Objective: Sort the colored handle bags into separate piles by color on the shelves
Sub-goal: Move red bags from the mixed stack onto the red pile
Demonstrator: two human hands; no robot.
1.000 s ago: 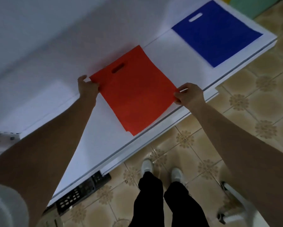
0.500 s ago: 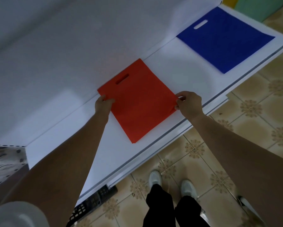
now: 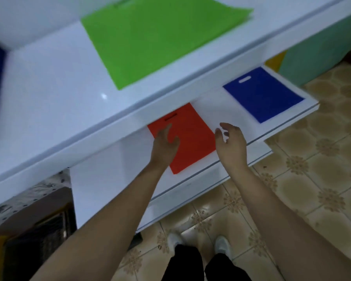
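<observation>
The red bag (image 3: 192, 136) is lying flat on the lower white shelf (image 3: 113, 179), its handle slot toward the back, partly under the edge of the upper shelf (image 3: 54, 94). The left hand (image 3: 164, 146) is hovering over the bag's left side with fingers extended and nothing gripped; whether it is touching the fabric cannot be told. The right hand (image 3: 230, 141) is sitting just beside the bag's right edge, fingers loosely curled and spread, holding nothing. The blue bag (image 3: 261, 94) is lying flat farther right on the same lower shelf, well apart from the red one. The green bag (image 3: 158, 35) is resting on the upper shelf. The tiled floor (image 3: 312, 179) is showing below, with the person's white shoes (image 3: 221, 243)
</observation>
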